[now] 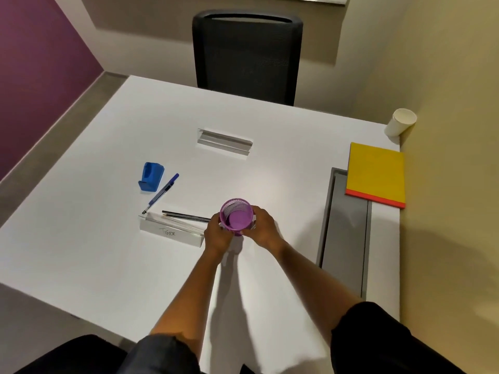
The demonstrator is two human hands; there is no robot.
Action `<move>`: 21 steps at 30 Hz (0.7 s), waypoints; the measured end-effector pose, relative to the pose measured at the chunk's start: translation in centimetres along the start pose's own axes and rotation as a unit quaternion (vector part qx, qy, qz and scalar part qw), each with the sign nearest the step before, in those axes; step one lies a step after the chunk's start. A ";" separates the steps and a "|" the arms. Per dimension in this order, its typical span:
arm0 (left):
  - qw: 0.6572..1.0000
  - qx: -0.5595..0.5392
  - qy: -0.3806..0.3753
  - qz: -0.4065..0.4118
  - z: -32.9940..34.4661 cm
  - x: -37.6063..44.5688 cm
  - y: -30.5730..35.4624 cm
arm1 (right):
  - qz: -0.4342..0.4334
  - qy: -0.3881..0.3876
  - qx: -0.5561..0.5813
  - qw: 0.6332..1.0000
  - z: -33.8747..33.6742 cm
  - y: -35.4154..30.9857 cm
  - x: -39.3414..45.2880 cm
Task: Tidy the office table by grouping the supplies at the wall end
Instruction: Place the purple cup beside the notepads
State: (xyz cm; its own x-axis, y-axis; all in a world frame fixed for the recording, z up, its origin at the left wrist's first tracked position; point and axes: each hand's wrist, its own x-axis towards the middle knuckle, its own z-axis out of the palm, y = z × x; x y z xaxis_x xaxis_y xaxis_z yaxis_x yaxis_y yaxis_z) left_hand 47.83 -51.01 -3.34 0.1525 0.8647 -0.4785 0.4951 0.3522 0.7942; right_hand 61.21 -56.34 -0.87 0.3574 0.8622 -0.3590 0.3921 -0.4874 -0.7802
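Observation:
An empty purple mesh pen cup [236, 217] stands upright near the middle of the white table [108, 265]. My left hand [217, 234] grips its left side and my right hand [263, 228] grips its right side. Left of the cup lie a clear name stand marked "TIGER" [171, 230], two dark pens [186, 215], a blue pen [161, 193] and a blue plastic holder [151, 176]. A yellow notepad [376, 174] and a white paper cup [400, 122] sit at the right edge, against the beige wall.
A grey cable tray [344, 233] runs along the table's right side beside the wall. A slot with a metal flap [224, 142] is cut in the table's far middle. A black mesh chair [245, 56] stands behind the far edge.

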 end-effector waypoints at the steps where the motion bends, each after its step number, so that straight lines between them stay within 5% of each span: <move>1: 1.000 -0.004 0.003 0.007 0.1 -0.2 0.2 | 0.002 0.003 0.008 1.000 0.1 0.1 -0.1; 13: 0.995 0.024 -0.058 0.075 3.8 -3.1 3.2 | 0.019 0.096 0.106 0.990 -3.2 2.9 -4.2; 21: 0.976 0.006 -0.180 0.120 10.8 -5.9 7.2 | 0.037 0.206 0.116 0.971 -9.5 7.2 -7.7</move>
State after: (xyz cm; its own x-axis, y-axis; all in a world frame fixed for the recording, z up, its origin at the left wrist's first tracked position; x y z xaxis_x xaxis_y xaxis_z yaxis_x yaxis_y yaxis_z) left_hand 59.71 -57.39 1.15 0.5551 0.7391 -0.3816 0.4182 0.1485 0.8961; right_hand 69.33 -67.77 1.15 0.7049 0.6739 -0.2213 0.1676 -0.4613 -0.8713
